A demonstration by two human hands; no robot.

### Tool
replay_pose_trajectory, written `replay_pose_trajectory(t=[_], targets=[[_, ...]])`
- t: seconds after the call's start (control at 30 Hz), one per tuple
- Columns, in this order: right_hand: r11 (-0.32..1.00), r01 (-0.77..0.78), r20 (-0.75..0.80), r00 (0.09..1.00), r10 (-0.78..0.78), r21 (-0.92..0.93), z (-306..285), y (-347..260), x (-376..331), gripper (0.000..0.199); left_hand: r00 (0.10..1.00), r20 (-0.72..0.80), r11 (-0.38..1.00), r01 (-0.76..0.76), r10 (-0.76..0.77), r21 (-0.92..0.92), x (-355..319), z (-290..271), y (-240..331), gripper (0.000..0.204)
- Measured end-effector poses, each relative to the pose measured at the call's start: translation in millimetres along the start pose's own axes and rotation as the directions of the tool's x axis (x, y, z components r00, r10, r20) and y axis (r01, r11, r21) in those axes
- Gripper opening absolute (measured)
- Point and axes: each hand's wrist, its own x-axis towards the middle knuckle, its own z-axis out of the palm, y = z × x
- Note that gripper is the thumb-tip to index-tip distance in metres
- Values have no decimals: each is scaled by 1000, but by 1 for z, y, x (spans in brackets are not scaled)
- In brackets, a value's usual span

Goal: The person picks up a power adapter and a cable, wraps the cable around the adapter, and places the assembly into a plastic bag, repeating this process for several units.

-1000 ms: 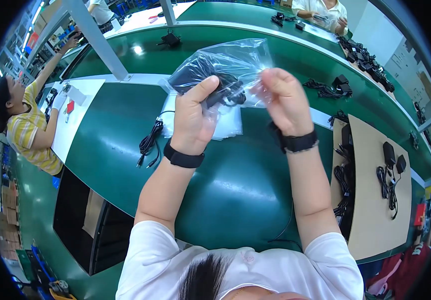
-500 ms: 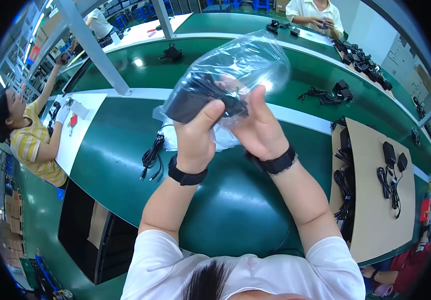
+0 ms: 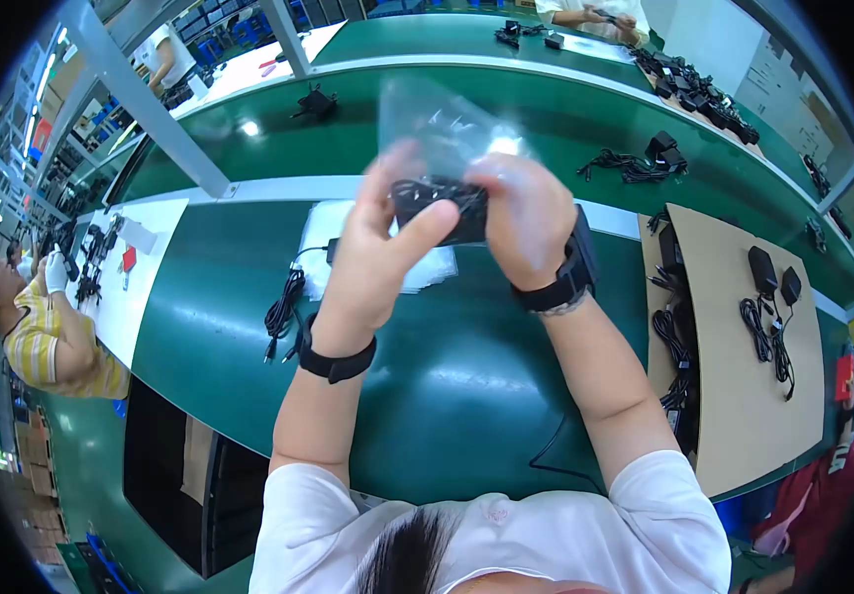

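Both hands hold up a clear plastic bag (image 3: 437,119) with a black power adapter (image 3: 468,220) and its coiled cable inside. My left hand (image 3: 372,243) grips the bagged adapter from the left, its thumb across the front. On the other side, my right hand (image 3: 531,218) is closed on the bag's side, its fingers partly hidden and blurred. Beneath them a stack of clear plastic bags (image 3: 432,272) lies on the green table (image 3: 447,416). Left of the stack rests a bundled black cable (image 3: 283,302).
On the right stands a cardboard box (image 3: 650,327) holding black adapters and cables, with a cardboard sheet (image 3: 744,396) beside it bearing two more adapters (image 3: 763,272). Beyond the white rail lies another cable pile (image 3: 635,163). A co-worker in yellow stripes (image 3: 60,346) works at left.
The right hand has turned from lying open against the bag to gripping its side. The bag has folded down and narrowed. The co-worker at left has lowered a raised arm.
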Motion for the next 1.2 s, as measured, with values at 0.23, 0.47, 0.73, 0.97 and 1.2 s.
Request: replay_pose_trajectory(t=[0.23, 0.47, 0.73, 0.97, 1.2], targets=[[402, -699, 347, 670, 656, 591, 14, -18, -6, 14, 933, -168, 944, -298, 320, 144, -1, -18, -30, 8], [-500, -780, 873, 118, 474, 377, 5, 1, 1, 20, 901, -241, 932, -345, 361, 110, 13, -17, -37, 23], [579, -651, 361, 757, 545, 490, 17, -16, 0, 16, 959, -127, 956, -230, 254, 181, 19, -22, -7, 43], [598, -540, 392, 841, 372, 592, 24, -14, 10, 45, 983, -134, 975, -96, 125, 202, 21, -42, 12, 30], [154, -894, 907, 419, -43, 421, 31, -38, 84, 61, 783, -459, 893, -265, 420, 364, -10, -60, 51, 23]])
